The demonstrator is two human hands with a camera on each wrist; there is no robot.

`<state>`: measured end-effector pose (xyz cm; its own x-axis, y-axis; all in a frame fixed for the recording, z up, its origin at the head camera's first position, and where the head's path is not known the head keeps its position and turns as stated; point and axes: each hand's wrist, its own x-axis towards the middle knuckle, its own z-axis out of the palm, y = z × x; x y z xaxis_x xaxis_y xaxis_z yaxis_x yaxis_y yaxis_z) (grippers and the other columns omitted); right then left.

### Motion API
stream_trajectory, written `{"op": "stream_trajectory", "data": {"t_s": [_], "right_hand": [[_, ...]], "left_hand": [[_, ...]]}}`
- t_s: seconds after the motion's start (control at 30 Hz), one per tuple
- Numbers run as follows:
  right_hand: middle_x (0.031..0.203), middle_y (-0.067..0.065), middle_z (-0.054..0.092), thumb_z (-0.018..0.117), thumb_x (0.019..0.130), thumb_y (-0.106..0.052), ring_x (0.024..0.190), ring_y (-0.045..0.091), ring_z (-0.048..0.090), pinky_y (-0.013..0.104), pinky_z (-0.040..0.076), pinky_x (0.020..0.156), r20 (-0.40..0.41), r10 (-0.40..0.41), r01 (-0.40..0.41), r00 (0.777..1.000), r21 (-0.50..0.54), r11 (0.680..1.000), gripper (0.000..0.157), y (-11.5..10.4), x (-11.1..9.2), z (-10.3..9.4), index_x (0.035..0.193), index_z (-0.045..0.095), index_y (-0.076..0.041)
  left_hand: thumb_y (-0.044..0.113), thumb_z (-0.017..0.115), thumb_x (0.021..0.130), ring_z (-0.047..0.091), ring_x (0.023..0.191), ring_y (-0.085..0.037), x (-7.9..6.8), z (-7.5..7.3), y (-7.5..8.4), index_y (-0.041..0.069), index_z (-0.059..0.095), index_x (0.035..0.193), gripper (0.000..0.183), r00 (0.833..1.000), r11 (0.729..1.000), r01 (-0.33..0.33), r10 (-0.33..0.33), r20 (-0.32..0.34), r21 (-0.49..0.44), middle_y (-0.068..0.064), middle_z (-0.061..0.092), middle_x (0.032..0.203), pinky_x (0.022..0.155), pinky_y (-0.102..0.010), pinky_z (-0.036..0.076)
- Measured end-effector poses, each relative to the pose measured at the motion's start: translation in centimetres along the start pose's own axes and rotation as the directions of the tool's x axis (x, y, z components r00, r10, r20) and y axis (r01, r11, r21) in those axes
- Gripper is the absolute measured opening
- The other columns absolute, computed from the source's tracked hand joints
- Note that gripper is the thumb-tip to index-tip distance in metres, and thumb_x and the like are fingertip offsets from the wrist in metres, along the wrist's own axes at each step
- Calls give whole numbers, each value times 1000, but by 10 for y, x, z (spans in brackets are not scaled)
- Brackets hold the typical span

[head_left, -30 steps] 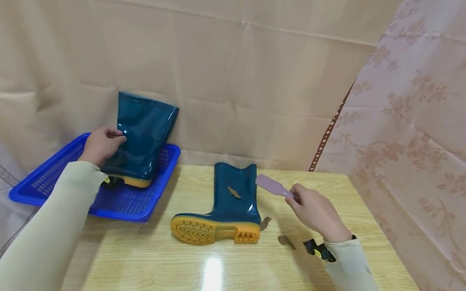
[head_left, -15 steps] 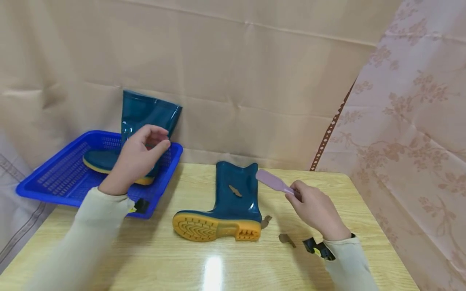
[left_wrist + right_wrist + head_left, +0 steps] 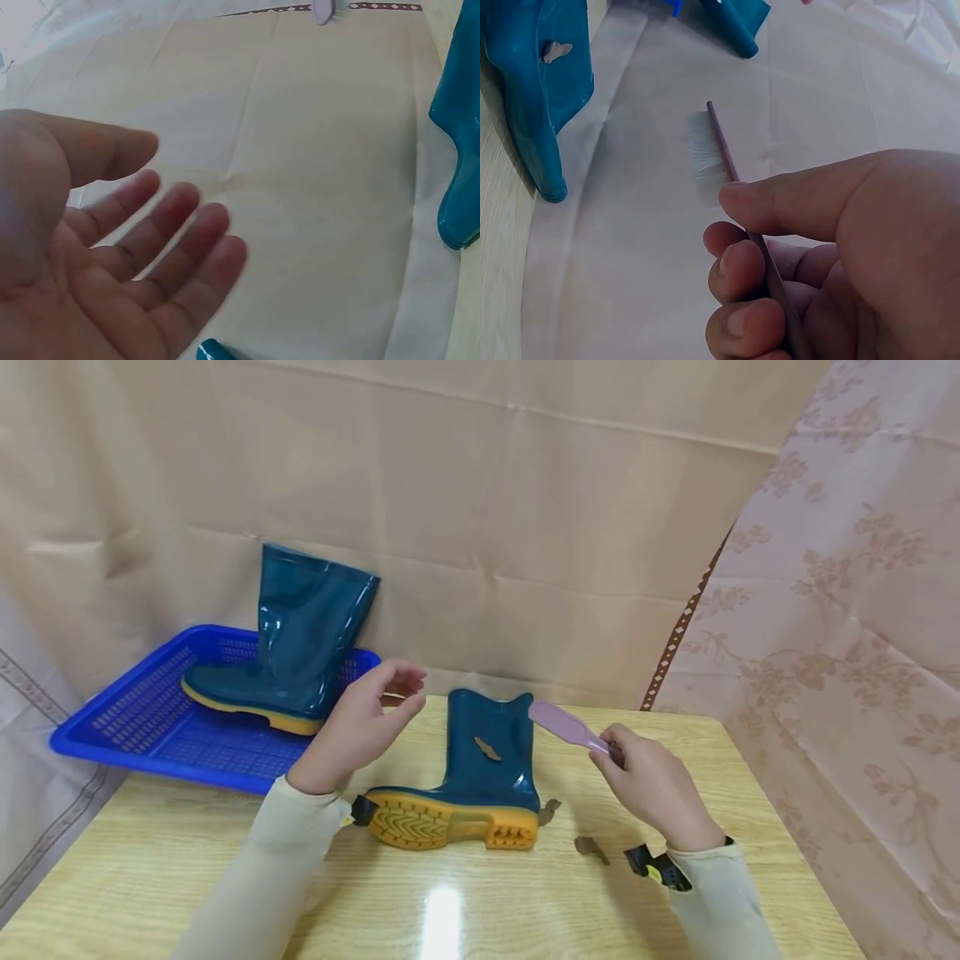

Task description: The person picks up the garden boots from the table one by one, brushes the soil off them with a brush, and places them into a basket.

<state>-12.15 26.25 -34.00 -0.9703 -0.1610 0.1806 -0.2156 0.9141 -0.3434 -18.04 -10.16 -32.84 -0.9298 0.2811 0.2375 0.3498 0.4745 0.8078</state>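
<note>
My right hand [image 3: 656, 785] grips the handle of a purple brush [image 3: 562, 724]; its pale bristles [image 3: 707, 157] show in the right wrist view. Beside it, a dark teal rain boot [image 3: 487, 768] with a yellow sole lies on its side on the table, a brown smear [image 3: 487, 748] on its shaft. My left hand [image 3: 360, 718] hovers between this boot and the basket, holding nothing, its fingers loosely bent and apart in the left wrist view. A matching boot [image 3: 300, 627] stands upright in the blue basket [image 3: 97, 739], leaning slightly right.
Brown bits lie on the wooden table [image 3: 420, 902]: one scrap [image 3: 591, 849] near my right wrist, another piece [image 3: 550, 811] at the lying boot's heel. A beige cloth [image 3: 480, 527] hangs behind, and a pink floral cloth [image 3: 862, 635] covers the right side.
My left hand has let go of the boot in the basket and moved right, toward the lying boot. My right hand holds the brush almost where it was.
</note>
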Motion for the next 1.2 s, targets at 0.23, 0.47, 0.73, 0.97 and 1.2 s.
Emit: {"op": "stream_trajectory", "data": {"t_s": [0.23,0.47,0.73,0.97,1.2], "right_hand": [[63,-1,45,65,103,-21,50,13,38,28,29,47,-7,-5,5,1000,-3,1000,16,-2,1,-2,108,65,-6],[63,-1,45,66,102,-22,50,14,38,28,29,47,-7,-1,1,1000,-2,1000,16,-3,0,-3,108,65,-6],[64,-1,47,66,102,-21,51,14,39,28,30,47,3,2,-2,1000,-5,1000,17,-6,-1,0,110,66,-6],[65,-1,48,66,102,-22,52,14,41,29,31,48,9,8,-8,1000,-5,1000,19,-6,-1,0,113,66,-6],[64,-1,48,67,102,-22,51,14,41,28,31,47,13,2,-2,1000,-2,1000,18,-8,-1,2,111,66,-7]], "left_hand": [[24,64,104,60,119,-28,-1,11,-7,10,53,142,42,993,998,26,-32,116,58,-10,62,133,105,-51,51],[27,64,104,61,118,-29,0,18,-5,8,54,142,43,990,996,2,-15,137,92,-11,62,132,104,-51,51],[28,63,104,61,119,-30,-5,17,-2,9,54,142,44,990,991,13,-32,138,136,-11,63,133,104,-51,51],[30,63,104,61,118,-29,-7,15,0,10,55,141,43,987,988,10,-34,154,156,-9,63,134,102,-48,52],[30,64,104,61,120,-31,-8,14,1,9,55,141,43,984,985,26,-55,168,171,-10,62,134,102,-49,53]]}}
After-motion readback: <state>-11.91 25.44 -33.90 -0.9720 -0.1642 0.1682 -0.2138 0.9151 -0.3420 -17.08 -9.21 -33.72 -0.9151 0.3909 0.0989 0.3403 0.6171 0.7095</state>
